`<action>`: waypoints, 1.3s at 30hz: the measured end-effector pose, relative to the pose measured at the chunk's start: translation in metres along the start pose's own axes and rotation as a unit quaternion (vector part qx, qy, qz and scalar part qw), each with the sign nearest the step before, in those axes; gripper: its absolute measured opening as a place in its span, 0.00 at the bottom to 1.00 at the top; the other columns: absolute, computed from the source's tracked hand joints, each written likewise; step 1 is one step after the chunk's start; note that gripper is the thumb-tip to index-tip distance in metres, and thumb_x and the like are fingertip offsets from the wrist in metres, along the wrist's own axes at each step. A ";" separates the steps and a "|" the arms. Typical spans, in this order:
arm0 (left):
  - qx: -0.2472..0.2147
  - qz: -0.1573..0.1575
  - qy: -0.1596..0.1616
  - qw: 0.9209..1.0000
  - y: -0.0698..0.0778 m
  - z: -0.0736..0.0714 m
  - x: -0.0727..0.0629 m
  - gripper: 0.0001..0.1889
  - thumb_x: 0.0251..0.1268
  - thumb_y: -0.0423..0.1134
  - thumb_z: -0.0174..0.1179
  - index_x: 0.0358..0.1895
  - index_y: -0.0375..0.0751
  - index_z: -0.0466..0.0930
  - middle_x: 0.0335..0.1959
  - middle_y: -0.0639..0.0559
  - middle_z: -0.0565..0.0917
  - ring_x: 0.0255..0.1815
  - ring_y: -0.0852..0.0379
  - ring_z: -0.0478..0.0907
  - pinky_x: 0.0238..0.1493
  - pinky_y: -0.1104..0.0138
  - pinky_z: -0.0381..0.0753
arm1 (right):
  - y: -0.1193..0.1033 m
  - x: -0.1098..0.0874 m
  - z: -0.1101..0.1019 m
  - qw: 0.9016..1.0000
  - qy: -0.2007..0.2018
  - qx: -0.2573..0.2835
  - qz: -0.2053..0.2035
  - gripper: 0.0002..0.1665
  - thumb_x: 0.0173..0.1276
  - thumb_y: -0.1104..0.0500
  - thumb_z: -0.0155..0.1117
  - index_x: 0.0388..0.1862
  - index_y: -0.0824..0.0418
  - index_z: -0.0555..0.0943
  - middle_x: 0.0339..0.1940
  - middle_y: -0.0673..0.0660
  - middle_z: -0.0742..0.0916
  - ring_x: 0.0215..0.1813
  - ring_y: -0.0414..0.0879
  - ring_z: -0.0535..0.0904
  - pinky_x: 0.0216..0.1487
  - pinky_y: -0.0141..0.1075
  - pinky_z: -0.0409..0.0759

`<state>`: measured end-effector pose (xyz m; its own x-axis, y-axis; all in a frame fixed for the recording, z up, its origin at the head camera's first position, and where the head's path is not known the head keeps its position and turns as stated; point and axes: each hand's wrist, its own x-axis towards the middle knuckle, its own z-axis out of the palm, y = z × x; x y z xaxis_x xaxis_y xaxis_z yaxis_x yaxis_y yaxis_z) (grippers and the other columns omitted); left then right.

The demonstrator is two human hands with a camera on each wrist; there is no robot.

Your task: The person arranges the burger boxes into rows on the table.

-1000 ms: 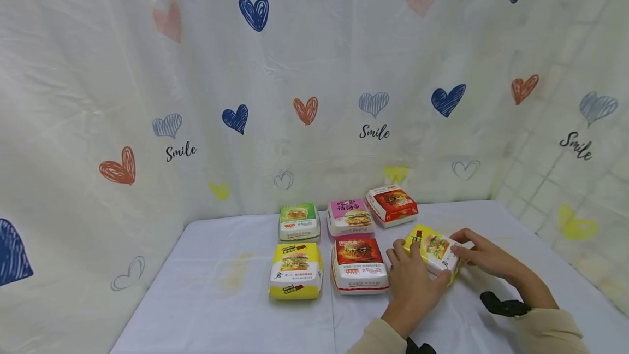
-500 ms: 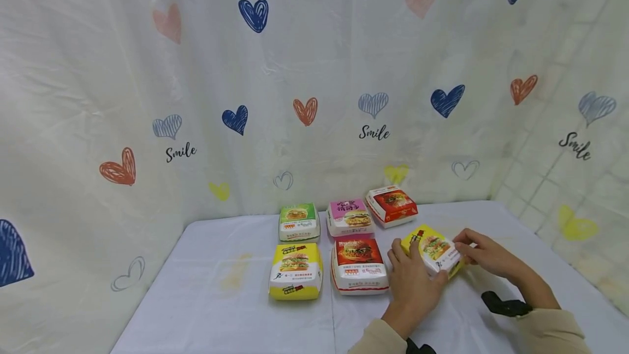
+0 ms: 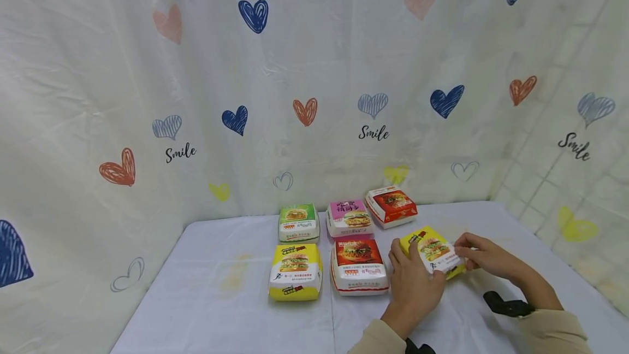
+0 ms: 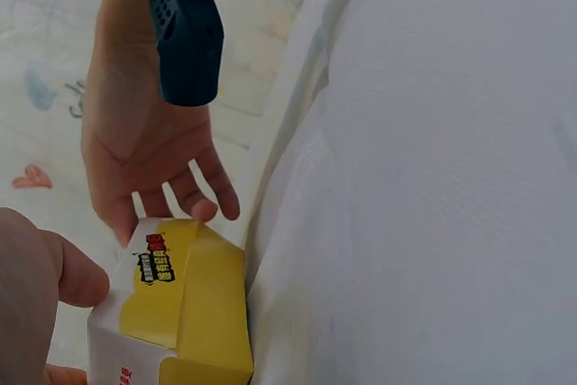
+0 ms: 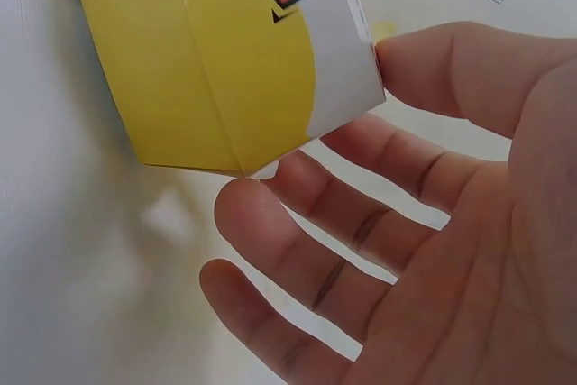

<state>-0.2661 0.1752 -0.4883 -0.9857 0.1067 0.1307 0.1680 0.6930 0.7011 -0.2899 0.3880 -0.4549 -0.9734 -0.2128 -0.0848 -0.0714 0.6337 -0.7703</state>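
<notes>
Both hands are on a yellow-and-white burger box (image 3: 434, 250) that sits turned at an angle on the right of the table. My left hand (image 3: 415, 283) holds its left and near sides, thumb at the near edge; the left wrist view shows that thumb (image 4: 81, 272) against the white side of the box (image 4: 203, 304). At the box's right end, my right hand (image 3: 484, 255) pinches a corner. In the right wrist view its thumb (image 5: 442, 78) presses the white corner of the box (image 5: 243, 69), with fingers at the lower edge.
Left of the hands are a red-and-white burger box (image 3: 358, 266) and another yellow one (image 3: 296, 272). Behind stand a green box (image 3: 298, 223), a pink box (image 3: 350, 218) and a tilted red box (image 3: 391, 206). A heart-printed curtain (image 3: 275, 59) hangs behind the white-covered table (image 3: 206, 299).
The held box has turned slightly, its left end shifting a little left and its right end a little right. The left thumb has slid slightly left. The other boxes have stayed put.
</notes>
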 end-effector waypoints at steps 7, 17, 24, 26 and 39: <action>-0.003 -0.001 0.002 1.000 -0.002 0.000 0.001 0.38 0.61 0.58 0.65 0.75 0.57 0.65 0.76 0.51 0.55 0.72 0.51 0.63 0.63 0.54 0.79 | 0.001 0.002 -0.001 1.000 -0.024 0.012 -0.010 0.21 0.84 0.52 0.48 0.55 0.72 0.72 0.35 0.54 0.81 0.33 0.43 0.76 0.37 0.35 0.77; -0.021 0.005 -0.008 1.000 -0.004 -0.001 0.001 0.35 0.70 0.61 0.58 0.76 0.57 0.63 0.78 0.51 0.55 0.74 0.51 0.62 0.67 0.51 0.77 | -0.002 0.004 0.003 1.000 -0.005 -0.020 -0.002 0.23 0.81 0.50 0.53 0.56 0.70 0.74 0.43 0.62 0.81 0.41 0.42 0.76 0.40 0.36 0.78; -0.021 0.002 -0.014 1.000 -0.004 0.000 0.001 0.34 0.71 0.59 0.56 0.77 0.57 0.62 0.78 0.51 0.55 0.75 0.51 0.61 0.67 0.51 0.77 | -0.003 0.005 0.004 0.999 -0.015 -0.005 -0.032 0.33 0.81 0.52 0.54 0.76 0.69 0.63 0.71 0.81 0.69 0.60 0.61 0.79 0.46 0.43 0.84; -0.021 0.006 -0.014 1.000 -0.004 0.000 0.002 0.34 0.72 0.59 0.56 0.77 0.57 0.62 0.78 0.51 0.55 0.75 0.51 0.61 0.67 0.51 0.77 | -0.004 0.006 0.005 0.999 -0.018 -0.002 -0.044 0.34 0.81 0.53 0.54 0.78 0.68 0.62 0.74 0.80 0.66 0.61 0.60 0.78 0.46 0.41 0.84; -0.023 0.002 -0.024 0.999 -0.003 -0.001 0.002 0.33 0.71 0.58 0.57 0.76 0.57 0.63 0.78 0.51 0.55 0.74 0.50 0.61 0.67 0.49 0.76 | -0.007 0.006 0.007 0.999 -0.028 -0.001 -0.037 0.37 0.79 0.51 0.57 0.80 0.64 0.61 0.75 0.80 0.66 0.62 0.63 0.78 0.46 0.42 0.81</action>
<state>-0.2686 0.1721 -0.4892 -0.9843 0.1451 0.1004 0.1718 0.6584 0.7328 -0.2938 0.3772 -0.4546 -0.9516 -0.3010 -0.0626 -0.1440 0.6164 -0.7741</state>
